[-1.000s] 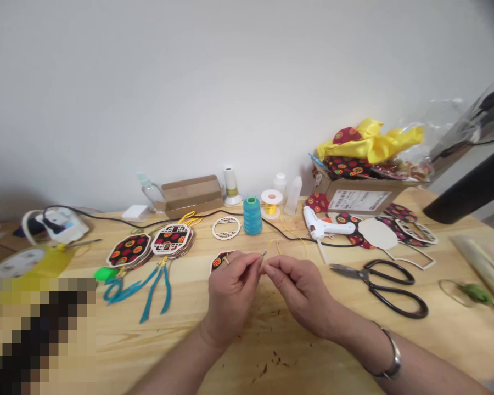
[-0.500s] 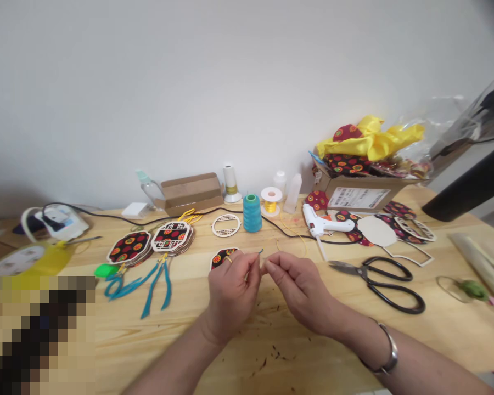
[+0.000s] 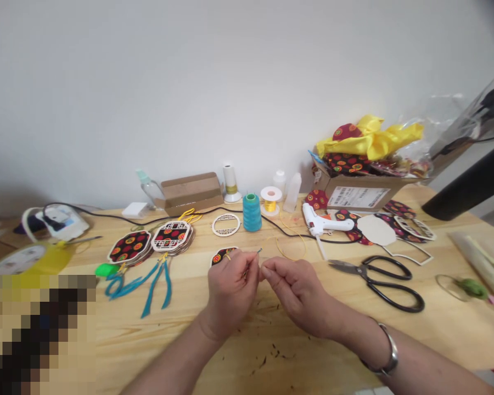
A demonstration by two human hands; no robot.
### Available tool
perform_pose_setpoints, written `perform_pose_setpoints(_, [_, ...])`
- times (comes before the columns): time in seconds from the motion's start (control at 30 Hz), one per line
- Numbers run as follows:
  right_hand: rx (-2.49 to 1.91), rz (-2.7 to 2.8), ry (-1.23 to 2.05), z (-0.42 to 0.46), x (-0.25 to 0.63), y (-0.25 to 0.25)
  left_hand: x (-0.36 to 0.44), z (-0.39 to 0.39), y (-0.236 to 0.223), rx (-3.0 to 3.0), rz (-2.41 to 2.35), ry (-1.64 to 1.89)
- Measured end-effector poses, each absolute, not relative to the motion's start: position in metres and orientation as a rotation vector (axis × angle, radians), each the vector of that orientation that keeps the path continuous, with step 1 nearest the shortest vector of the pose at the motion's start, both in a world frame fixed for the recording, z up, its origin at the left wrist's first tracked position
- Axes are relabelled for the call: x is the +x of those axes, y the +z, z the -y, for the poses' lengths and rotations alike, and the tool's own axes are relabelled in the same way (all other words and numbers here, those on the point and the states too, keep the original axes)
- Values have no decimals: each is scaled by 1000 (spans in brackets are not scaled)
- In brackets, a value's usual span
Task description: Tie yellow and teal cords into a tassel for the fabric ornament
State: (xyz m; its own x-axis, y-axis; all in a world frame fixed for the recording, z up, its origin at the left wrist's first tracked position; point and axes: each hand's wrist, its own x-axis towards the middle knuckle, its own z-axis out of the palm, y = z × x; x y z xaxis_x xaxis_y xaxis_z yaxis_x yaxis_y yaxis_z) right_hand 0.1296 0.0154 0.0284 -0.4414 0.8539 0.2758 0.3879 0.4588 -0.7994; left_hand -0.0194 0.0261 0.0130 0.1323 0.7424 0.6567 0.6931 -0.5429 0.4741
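Note:
My left hand (image 3: 231, 293) is closed in a pinch, and the short teal end of a thread (image 3: 259, 250) sticks up above its fingertips. Fingertip to fingertip with it, my right hand (image 3: 299, 295) is pinched too; whatever lies between its thumb and finger is too small to make out. Partly hidden behind my left hand lies a patterned fabric panel (image 3: 221, 255) with a pale rim. A teal thread cone (image 3: 252, 213) stands just beyond both hands.
Black-handled scissors (image 3: 364, 271) lie right of my hands, a white glue gun (image 3: 329, 224) behind them. Framed fabric panels (image 3: 130, 246) with teal ribbons are stacked at left. A yellow cord spool (image 3: 270, 202) and an overfilled cardboard box (image 3: 356, 196) stand at the back.
My right fingertips have shifted very slightly left and down against the left ones. Both hands stay pinched, and the things on the table have not moved.

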Motion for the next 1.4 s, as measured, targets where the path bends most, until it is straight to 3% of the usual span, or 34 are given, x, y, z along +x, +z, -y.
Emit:
perform_pose_setpoints(0.17, [-1035,2052,829,-15,129,27,-19,-27,13,2142,-1498,1365])
perform_pose_setpoints(0.33, [-840,2392,647,-6,128,32,-21,-37,13,1376,-1539,1253])
perform_pose_setpoints(0.5, [-534,2542,987,-6,129,34,-23,-46,12,892,-1304,1268])
perform_pose_setpoints(0.7, [-1214,1766,1086,-33,128,24,-21,-42,13,877,-1180,1243])
perform_pose_setpoints(0.93, [-1131,1301,1317,-46,130,19,-14,-34,16,994,-1214,1150])
perform_pose_setpoints(1.4, [-1105,1314,1278,-50,135,14,-14,-31,21,1008,-1037,1048])
